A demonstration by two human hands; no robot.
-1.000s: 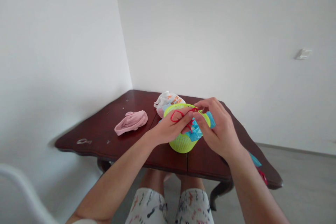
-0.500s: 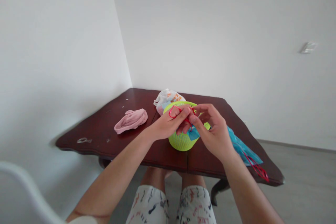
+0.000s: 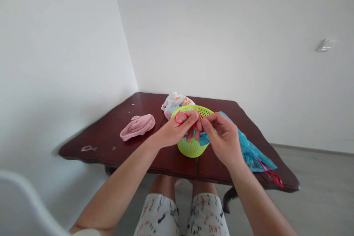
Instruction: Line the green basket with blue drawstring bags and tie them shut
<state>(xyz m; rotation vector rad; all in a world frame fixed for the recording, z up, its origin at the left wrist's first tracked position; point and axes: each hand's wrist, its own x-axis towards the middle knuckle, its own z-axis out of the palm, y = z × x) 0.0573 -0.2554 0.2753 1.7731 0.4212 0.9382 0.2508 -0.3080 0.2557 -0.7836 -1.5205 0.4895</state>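
A thin red string (image 3: pixel 181 112) is looped over my left hand (image 3: pixel 182 125), whose thumb and fingers pinch it. Close beside it, my right hand (image 3: pixel 222 134) pinches the same string between thumb and forefinger. Both hands are held above the front of a lime-green plastic basket (image 3: pixel 192 150), covering part of its rim. A blue plastic bag (image 3: pixel 253 151) lies to the right, partly behind my right hand and wrist. Some blue plastic (image 3: pixel 204 139) also shows just below my fingers. The exact crossing of the string at my fingertips is too small to make out.
The dark red wooden table (image 3: pixel 105 132) has wavy edges. On its left lies a folded pink cloth (image 3: pixel 138 127). A white plastic bag with orange print (image 3: pixel 177 102) rests behind the basket. More red string (image 3: pixel 273 177) lies near the right corner. Walls stand behind and left.
My right hand's fingers have closed from a looser spread to a tighter pinch on the string. The loop over my left hand has shifted slightly left.
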